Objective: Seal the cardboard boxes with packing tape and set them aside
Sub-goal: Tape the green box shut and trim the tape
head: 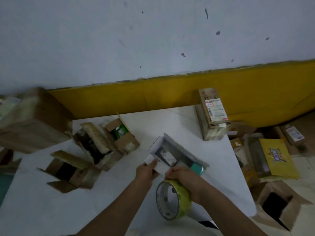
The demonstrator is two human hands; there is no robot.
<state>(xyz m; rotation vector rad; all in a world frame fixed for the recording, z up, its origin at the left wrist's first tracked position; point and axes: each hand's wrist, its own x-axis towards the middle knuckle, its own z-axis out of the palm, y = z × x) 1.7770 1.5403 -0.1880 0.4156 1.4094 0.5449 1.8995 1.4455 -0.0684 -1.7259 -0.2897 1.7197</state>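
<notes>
As right hand (185,179) holds tape (183,199), white box (170,155) open

BLOCKED: open cardboard boxes (95,145) crowd left-centre, flaps raised; sealed labelled box (213,114) upright at far right | FREE: near-left counter (51,210) bare; lane between those boxes and the labelled box runs to far edge

**White box in hand, three brown boxes open**

The small white box (170,155) is tilted with its top open, and the left hand (146,171) and right hand (182,176) grip its near end. The yellowish tape roll (172,199) stands on edge against the right hand. On the left of the counter (51,210) are the near brown box (68,171), the middle brown box (95,143) and the far brown box (121,135), all with flaps open. A labelled box (213,114), taped shut, stands upright at the far right corner.
</notes>
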